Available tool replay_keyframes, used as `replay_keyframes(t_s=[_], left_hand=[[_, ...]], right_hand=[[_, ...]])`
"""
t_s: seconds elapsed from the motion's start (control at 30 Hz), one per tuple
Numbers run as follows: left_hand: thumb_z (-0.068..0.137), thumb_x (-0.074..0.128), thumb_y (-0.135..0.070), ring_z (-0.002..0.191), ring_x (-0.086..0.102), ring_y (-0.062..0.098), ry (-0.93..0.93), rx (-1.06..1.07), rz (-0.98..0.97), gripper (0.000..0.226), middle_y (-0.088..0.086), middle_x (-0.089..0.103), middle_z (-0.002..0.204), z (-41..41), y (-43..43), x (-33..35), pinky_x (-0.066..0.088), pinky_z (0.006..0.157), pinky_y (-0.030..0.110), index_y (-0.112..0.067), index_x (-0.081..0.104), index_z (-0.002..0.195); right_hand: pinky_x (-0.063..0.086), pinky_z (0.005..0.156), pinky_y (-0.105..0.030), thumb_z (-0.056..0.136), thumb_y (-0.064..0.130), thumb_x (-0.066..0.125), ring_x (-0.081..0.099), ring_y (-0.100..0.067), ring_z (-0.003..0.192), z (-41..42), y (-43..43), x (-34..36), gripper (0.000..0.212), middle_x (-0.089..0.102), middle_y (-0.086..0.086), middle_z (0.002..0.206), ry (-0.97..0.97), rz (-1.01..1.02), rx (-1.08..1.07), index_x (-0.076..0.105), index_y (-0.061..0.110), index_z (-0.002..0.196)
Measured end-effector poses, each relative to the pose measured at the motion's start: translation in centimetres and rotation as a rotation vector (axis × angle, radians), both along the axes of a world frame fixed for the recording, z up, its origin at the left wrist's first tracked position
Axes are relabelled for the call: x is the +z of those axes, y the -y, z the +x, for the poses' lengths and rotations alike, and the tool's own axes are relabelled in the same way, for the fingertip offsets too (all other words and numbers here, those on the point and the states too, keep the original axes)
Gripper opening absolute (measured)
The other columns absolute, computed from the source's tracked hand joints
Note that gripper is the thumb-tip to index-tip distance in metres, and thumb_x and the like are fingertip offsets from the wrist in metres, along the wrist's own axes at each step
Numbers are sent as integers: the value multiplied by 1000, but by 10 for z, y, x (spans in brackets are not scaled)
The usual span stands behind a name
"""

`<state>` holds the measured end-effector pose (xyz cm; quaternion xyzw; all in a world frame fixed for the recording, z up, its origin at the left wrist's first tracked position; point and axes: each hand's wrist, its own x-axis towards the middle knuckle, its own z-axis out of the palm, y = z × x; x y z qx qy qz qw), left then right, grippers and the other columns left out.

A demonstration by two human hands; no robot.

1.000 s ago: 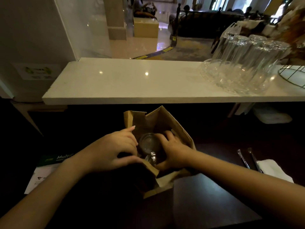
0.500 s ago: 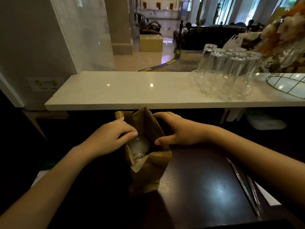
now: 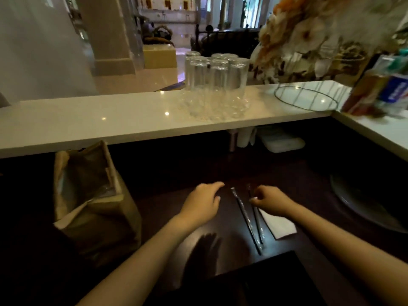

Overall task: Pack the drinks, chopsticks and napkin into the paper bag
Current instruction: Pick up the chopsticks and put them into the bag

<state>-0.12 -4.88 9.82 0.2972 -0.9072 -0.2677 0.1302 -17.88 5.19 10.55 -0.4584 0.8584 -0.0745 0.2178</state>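
The brown paper bag (image 3: 97,217) stands open on the dark counter at the left, with a clear drink lid faintly visible inside. Two wrapped pairs of chopsticks (image 3: 246,217) lie side by side at centre right, and a white napkin (image 3: 280,225) rests just to their right. My left hand (image 3: 204,202) hovers open just left of the chopsticks, holding nothing. My right hand (image 3: 270,200) has its fingers curled at the upper part of the right-hand chopstick; whether it grips it is unclear.
A white marble ledge (image 3: 110,120) runs across above the counter, carrying several upturned glasses (image 3: 215,85), a wire basket (image 3: 305,97) and dried flowers (image 3: 309,38). A dark plate (image 3: 362,202) lies at the right. A black mat (image 3: 254,281) sits near me.
Both hands have left the bag and moved right to the chopsticks. The view has swung right, so the bag now stands at the left.
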Motion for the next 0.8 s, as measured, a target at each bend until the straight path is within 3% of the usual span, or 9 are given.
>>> replay_keyframes(t_s=[0.13,0.3,0.47,0.57,0.63,0.73,0.8], left_hand=[[87,46,-11,122,49,30,181,-14,199,45,13,54,133,-53,-24,-59,41,99,33,-17,46,132],[85,49,-8,117,54,29,193,136,458,43,16,59,127,-88,-39,-103,42,96,30,-13,51,127],[82,51,-10,107,58,34,176,287,576,47,19,62,117,-105,-34,-128,47,88,36,-5,44,128],[83,51,-7,109,58,40,83,430,784,51,28,56,123,-110,-26,-133,51,89,46,-4,36,132],[88,51,-10,102,61,36,-7,486,939,43,24,59,115,-109,-24,-129,53,83,41,-6,39,129],[94,46,-12,77,59,27,-250,545,1105,6,14,57,86,-104,-17,-114,54,66,35,-8,49,97],[95,43,-9,66,57,22,-463,597,1160,8,11,55,76,-98,-9,-95,53,53,27,-6,48,91]], right_hand=[[44,87,-33,86,37,58,56,-33,110,-4,-28,-71,44,62,-19,117,-32,113,-94,56,2,113],[43,96,-40,84,39,61,47,-34,118,12,-33,-128,62,40,-18,130,-44,144,-161,38,-1,125],[46,91,-38,94,15,38,53,-32,113,25,-18,-143,30,49,-17,127,-52,36,-200,38,6,123],[45,90,-39,94,14,38,54,-33,113,23,-13,-146,33,51,-17,126,-34,41,-175,36,5,126],[45,87,-38,90,16,46,54,-34,111,22,-13,-144,30,52,-17,122,88,-13,-181,41,6,118],[42,71,-34,81,13,53,53,-25,82,24,-12,-134,14,54,-7,88,324,-206,-173,41,12,89],[38,63,-31,79,13,55,48,-18,69,25,-11,-123,9,51,0,74,409,-304,-153,47,12,83]])
